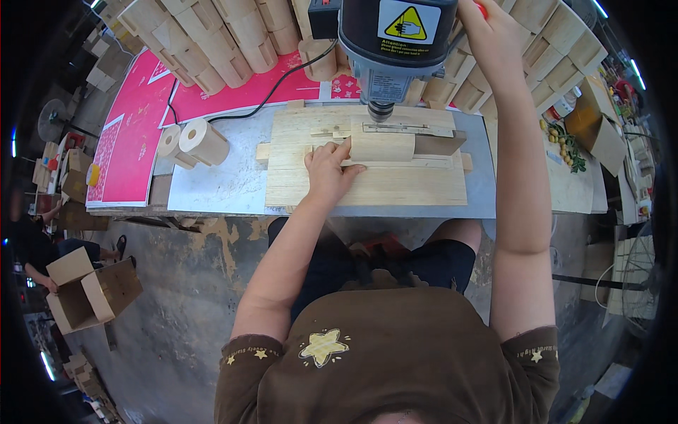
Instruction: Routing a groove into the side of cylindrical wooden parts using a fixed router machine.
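My left hand [328, 168] rests on a pale wooden jig board [311, 192]. Its fingers and thumb press at the left end of a wooden block [382, 148], holding it against the jig. A brownish plate [441, 144] reaches out from the block's right side. Over the block's far side stands the chuck [380, 111] of a bench drill press [385, 74]; whether a bit touches the wood, I cannot tell. Raised beside the motor housing, my right hand [487, 28] is closed round the press's lever, whose red knob [482, 10] shows between the fingers.
Two round wooden pieces with centre holes [205, 141] stand left of the jig. Stacked wooden blocks [226, 42] line the back, with more at back right. A black cable [282, 78] crosses the pink sheet [134, 106]. Far left, another person holds an open carton [95, 290].
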A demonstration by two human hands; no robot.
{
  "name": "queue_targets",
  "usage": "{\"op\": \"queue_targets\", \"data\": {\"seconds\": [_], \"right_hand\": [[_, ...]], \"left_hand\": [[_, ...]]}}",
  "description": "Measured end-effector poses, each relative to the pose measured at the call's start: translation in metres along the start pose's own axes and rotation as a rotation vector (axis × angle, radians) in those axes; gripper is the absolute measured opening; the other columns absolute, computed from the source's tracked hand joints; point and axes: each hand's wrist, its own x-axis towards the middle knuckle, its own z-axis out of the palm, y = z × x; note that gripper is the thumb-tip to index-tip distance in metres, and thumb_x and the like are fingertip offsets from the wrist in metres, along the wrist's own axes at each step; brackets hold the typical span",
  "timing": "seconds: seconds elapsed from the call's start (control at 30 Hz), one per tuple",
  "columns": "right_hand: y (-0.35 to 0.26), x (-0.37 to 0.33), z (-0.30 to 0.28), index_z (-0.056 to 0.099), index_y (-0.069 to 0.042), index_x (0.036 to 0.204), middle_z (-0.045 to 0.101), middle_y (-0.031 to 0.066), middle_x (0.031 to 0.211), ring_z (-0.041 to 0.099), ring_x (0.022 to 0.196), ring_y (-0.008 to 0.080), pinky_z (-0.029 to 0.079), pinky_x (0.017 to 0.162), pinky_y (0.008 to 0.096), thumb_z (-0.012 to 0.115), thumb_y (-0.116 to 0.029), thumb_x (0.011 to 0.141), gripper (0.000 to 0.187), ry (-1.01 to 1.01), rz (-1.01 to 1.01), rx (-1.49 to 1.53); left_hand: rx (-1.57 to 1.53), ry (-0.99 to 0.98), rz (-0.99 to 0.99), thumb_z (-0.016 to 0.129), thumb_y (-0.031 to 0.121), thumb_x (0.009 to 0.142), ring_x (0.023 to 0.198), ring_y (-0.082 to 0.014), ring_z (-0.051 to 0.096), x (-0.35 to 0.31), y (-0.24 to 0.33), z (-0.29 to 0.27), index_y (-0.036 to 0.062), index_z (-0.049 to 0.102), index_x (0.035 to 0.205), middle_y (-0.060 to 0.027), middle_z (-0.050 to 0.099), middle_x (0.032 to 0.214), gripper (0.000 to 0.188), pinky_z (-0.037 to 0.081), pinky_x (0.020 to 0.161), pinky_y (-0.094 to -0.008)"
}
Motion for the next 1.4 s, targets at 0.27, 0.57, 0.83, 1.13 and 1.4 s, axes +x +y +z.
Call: {"op": "queue_targets", "data": {"seconds": [0.27,0.57,0.83,1.13,1.4], "right_hand": [[0.034,-0.034,0.008,0.058,0.001,0.104,0.062,0.0111,0.097,0.057,0.086,0.0164,0.044,0.079,0.0291,0.052,-0.042,0.088,0.046,-0.276,0.168,0.416],[0.060,-0.162,-0.020,0.059,0.000,0.103,0.059,0.0180,0.097,0.058,0.087,0.0287,0.045,0.078,0.0342,0.065,-0.006,0.075,0.029,-0.750,0.187,0.136],[0.034,-0.211,-0.069,0.061,0.000,0.094,0.057,0.0107,0.081,0.055,0.080,0.0234,0.043,0.071,0.0308,0.068,-0.002,0.068,0.026,-0.766,0.248,0.272],[-0.006,-0.207,-0.067,0.060,0.000,0.085,0.056,0.0083,0.079,0.054,0.078,0.0214,0.042,0.069,0.0291,0.067,-0.001,0.065,0.021,-0.596,0.097,0.235],[-0.009,-0.188,-0.057,0.060,0.000,0.088,0.057,0.0069,0.086,0.053,0.084,0.0183,0.040,0.077,0.0268,0.068,-0.001,0.067,0.022,-0.252,0.132,0.420]], "left_hand": [[-0.391,-0.056,-0.211,0.078,0.022,0.063,0.086,-0.0179,0.056,0.008,0.003,-0.003,0.0110,0.062,0.106,-0.0016,0.057,0.087,0.047,0.027,0.088,-0.0372],[-0.465,-0.107,-0.052,0.080,0.011,0.056,0.070,-0.0112,0.056,-0.011,-0.005,-0.048,0.0045,0.064,0.087,-0.0011,0.055,0.079,0.036,0.041,0.062,-0.0247],[-0.926,-0.034,-0.339,0.074,0.010,0.065,0.053,-0.0067,0.047,-0.045,-0.020,-0.161,0.0036,0.062,0.079,0.0034,0.054,0.065,0.019,0.037,0.049,-0.0210],[-1.130,0.230,-0.784,0.068,0.026,0.076,0.038,-0.0028,0.036,-0.044,0.005,-0.176,0.0032,0.059,0.072,0.0011,0.052,0.055,0.025,0.022,0.035,-0.0179],[-1.076,0.160,-0.681,0.069,0.026,0.075,0.038,-0.0027,0.037,-0.044,0.027,-0.169,0.0016,0.058,0.070,0.0000,0.051,0.054,0.027,0.023,0.034,-0.0181]]}}
